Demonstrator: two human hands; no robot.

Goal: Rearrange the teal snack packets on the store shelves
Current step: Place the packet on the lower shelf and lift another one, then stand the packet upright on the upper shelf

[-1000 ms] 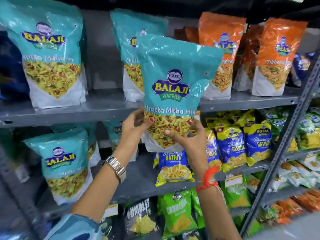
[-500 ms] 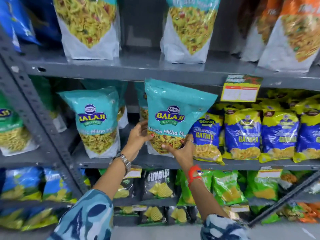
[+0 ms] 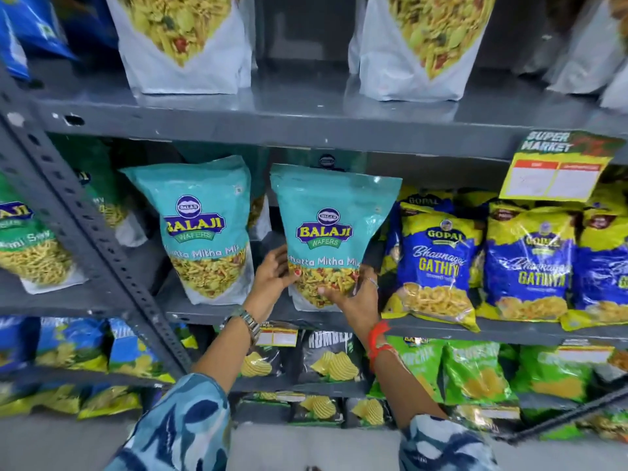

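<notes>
A teal snack packet marked "Balaji Wafers – Khatta Mitha Mix" stands upright at the middle shelf, its bottom edge at or just above the shelf board; whether it rests there cannot be told, since the hands cover its lower corners. The left hand wraps the packet's lower left edge, thumb laid across the front over the printed name, the other fingers hidden behind the packet. The right hand cups the lower right corner from below and from the side, thumb pressed on the front near the snack picture, fingers curled round the right edge. Both hands are closed on the packet, neither splayed wide nor clenched into a fist.

Just beside it on the left stands a second teal packet of the same kind, upright and untouched, with a narrow gap between the two. More teal packets stand behind them, mostly hidden. On the right, near the held packet, lean blue-and-yellow Gathiya packets in a row. A yellow price tag hangs from the edge of the upper shelf, where two white-bottomed packets stand. The left wrist bears a metal watch, the right a red thread band; both sleeves are patterned in blue and white.
</notes>
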